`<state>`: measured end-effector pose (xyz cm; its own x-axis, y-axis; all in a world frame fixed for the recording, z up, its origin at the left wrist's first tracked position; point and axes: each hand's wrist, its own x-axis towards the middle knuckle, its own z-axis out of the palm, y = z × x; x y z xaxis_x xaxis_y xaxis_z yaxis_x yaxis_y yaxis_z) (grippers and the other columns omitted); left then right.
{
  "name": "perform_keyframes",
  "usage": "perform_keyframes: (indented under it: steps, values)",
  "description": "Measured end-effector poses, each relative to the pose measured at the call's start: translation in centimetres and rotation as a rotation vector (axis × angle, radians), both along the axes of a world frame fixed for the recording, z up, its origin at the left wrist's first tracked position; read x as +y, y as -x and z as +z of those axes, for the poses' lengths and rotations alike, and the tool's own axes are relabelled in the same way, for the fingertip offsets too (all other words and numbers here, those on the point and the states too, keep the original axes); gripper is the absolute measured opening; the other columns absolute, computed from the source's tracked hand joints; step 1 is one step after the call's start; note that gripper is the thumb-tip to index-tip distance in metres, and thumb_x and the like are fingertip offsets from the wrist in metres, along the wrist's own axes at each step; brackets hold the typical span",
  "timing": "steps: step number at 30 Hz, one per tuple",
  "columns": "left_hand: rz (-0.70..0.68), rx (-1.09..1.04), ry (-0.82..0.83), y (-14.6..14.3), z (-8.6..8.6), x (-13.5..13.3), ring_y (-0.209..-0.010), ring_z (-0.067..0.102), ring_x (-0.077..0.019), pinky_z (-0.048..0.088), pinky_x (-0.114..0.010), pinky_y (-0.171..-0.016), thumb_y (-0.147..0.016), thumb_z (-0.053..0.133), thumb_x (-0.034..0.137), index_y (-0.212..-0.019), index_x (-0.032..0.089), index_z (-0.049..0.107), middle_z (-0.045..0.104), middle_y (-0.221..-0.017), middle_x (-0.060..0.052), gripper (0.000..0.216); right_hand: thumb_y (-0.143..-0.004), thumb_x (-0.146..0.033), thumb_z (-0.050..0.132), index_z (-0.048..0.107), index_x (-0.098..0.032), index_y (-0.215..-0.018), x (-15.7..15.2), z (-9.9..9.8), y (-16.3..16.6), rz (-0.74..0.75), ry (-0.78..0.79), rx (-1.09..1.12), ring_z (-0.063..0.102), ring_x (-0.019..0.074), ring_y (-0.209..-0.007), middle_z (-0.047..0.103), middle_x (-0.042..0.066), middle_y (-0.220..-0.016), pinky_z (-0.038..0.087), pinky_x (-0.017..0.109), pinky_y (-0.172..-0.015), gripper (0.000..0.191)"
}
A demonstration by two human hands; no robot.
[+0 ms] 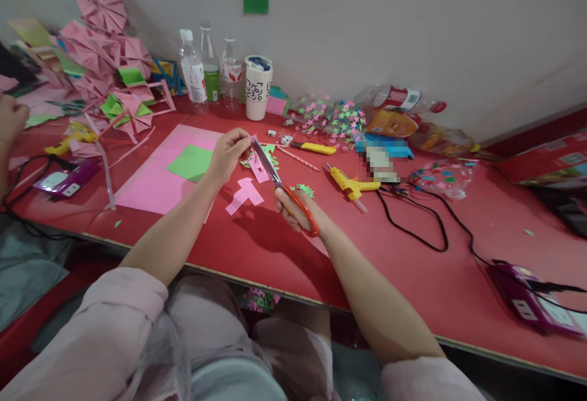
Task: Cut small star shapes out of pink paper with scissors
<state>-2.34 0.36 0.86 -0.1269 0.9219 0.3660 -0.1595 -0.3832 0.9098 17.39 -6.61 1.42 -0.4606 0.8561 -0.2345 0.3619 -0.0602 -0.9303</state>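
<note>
My left hand [230,151] is closed in a pinch on a small pink paper strip [259,172] with a star-shaped cutout. In my right hand [288,210] are scissors with orange-red handles [300,206], their blades [266,161] reaching up to my left fingertips and lying along the strip. Exactly where the blades meet the paper is hard to make out. Below the hands lie pink paper pieces [245,195]. Green paper scraps with cutouts [270,155] sit behind the strip, and small green stars [304,191] lie beside the scissors.
Pink sheet [142,184] with green paper [190,162] lies left. Behind stand bottles [195,77] and a cup [257,92]. Rightward are a yellow cutter [316,148], glue gun [351,184], cords [447,230] and bags of stars [346,123]. Another person's hand [11,117] shows far left.
</note>
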Motion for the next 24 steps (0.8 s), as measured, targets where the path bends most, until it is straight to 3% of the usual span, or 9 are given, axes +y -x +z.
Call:
perform_keyframes:
  steps: [17, 24]
  values:
    - [-0.071, -0.072, 0.058, 0.23, 0.13, -0.08, -0.042, 0.046, -0.0028, 0.038, -0.016, -0.045, -0.075, 0.054, 0.014, -0.062, 0.017, 0.051, 0.049, -0.049, 0.006, 0.013, -0.089, -0.061, 0.040, 0.046, -0.021, -0.063, -0.13, 0.16, -0.25, 0.070, -0.024, 0.029, 0.032, 0.0067, -0.029, 0.034, -0.007, -0.036, 0.030, 0.022, -0.034, 0.048]
    - [-0.082, -0.051, 0.024, 0.38, -0.04, 0.06, -0.042, 0.045, -0.0027, 0.036, -0.016, -0.044, -0.071, 0.053, 0.014, -0.060, 0.017, 0.051, 0.049, -0.047, 0.006, 0.012, -0.088, -0.058, 0.045, 0.045, -0.019, -0.064, 0.02, 0.10, -0.08, 0.036, 0.016, 0.032, 0.030, 0.0051, -0.028, 0.034, -0.008, -0.035, 0.029, 0.019, -0.031, 0.045]
